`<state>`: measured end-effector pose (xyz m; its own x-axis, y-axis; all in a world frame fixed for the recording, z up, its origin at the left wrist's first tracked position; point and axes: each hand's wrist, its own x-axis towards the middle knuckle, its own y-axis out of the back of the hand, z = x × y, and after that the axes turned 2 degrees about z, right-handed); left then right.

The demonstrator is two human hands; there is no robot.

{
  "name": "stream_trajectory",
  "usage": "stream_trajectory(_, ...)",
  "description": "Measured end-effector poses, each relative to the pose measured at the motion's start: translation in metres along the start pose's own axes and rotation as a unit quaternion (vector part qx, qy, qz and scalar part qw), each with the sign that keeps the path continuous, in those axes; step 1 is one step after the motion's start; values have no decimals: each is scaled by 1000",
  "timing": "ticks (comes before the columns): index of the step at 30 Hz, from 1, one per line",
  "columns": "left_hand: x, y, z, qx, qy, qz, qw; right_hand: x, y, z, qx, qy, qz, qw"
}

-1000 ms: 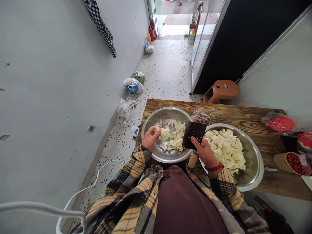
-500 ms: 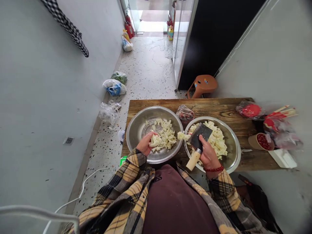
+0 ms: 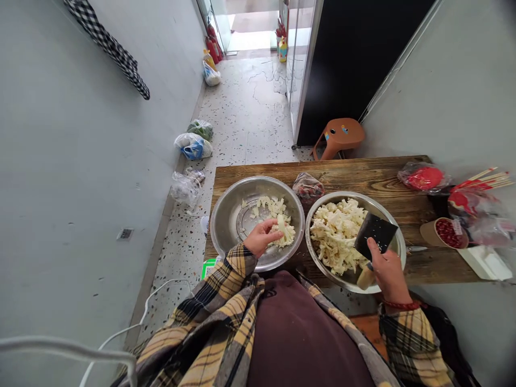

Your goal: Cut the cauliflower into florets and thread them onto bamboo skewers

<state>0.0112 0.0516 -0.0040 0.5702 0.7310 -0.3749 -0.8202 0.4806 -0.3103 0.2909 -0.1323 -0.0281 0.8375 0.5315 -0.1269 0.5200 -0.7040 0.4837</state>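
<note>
Though small, probably cauliflower (image 3: 336,231) in both bowls (image 3: 228,223).

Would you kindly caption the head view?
Left hand holds cauliflower over one bowl; right hand, a cleaver over a fuller bowl.

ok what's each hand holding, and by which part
The right hand grips a dark rectangular cleaver by its blade, the pale wooden handle jutting free. The left hand pinches a pale cauliflower piece; exactly where is unclear.

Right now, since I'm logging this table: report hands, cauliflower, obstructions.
Left hand holding cauliflower piece over left bowl. Right hand gripping cleaver over right bowl of heaped cauliflower. Crumpled bundle behind bowls, blocking neither hand.
</note>
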Motion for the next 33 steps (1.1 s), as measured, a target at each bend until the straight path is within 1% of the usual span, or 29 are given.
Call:
stream_trajectory(2, -2, -2, 2, -66, 46, -37, 996, 2, -3, -8, -52, 11, 8, 999)
stream_trajectory(3, -4, -3, 3, -96, 68, -56, 991, 2, -6, -13, -43, 5, 3, 999)
stream_trajectory(5, -7, -4, 4, -130, 96, -80, 984, 2, -16, -27, 18, -9, -26, 999)
stream_trajectory(7, -9, -6, 4, -132, 98, -72, 984, 1, -27, -42, 66, -21, -68, 995)
stream_trajectory(9, -11, -8, 4, -116, 81, -40, 989, 1, -36, -55, 53, -8, -100, 994)
stream_trajectory(11, -13, -9, 2, -80, 64, -7, 995, 1, -42, -63, 9, 33, -124, 992)
stream_trajectory(13, -14, -8, 2, -15, 49, 21, 998, 2, -46, -66, -30, 77, -139, 987)
stream_trajectory(14, -15, -7, 2, 29, 30, 34, 999, 2, -47, -66, -42, 88, -142, 985)
stream_trajectory(16, -16, -4, 3, 122, -33, 54, 991, 0, -51, -65, -41, 78, -147, 985)
stream_trajectory(18, -17, 0, 4, 192, -94, 65, 975, -3, -57, -66, -15, 58, -164, 985)
stream_trajectory(19, -17, 1, 4, 214, -113, 66, 968, -5, -61, -68, -6, 63, -177, 982)
stream_trajectory(20, -17, 3, 5, 227, -120, 67, 964, -8, -65, -71, -4, 88, -188, 978)
stream_trajectory(22, -18, 4, 5, 237, -118, 70, 962, -16, -75, -81, -17, 190, -204, 960)
stream_trajectory(23, -18, 5, 5, 237, -113, 72, 962, -21, -79, -87, -25, 253, -211, 944)
stream_trajectory(25, -19, 6, 4, 238, -105, 77, 963, -31, -88, -98, -36, 361, -234, 902)
stream_trajectory(26, -20, 8, 4, 242, -105, 80, 961, -37, -92, -102, -42, 399, -252, 881)
stream_trajectory(29, -22, 12, 0, 266, -128, 94, 951, -50, -102, -110, -72, 468, -299, 829)
stream_trajectory(33, -25, 16, 0, 300, -162, 99, 935, -58, -113, -117, -84, 511, -341, 785)
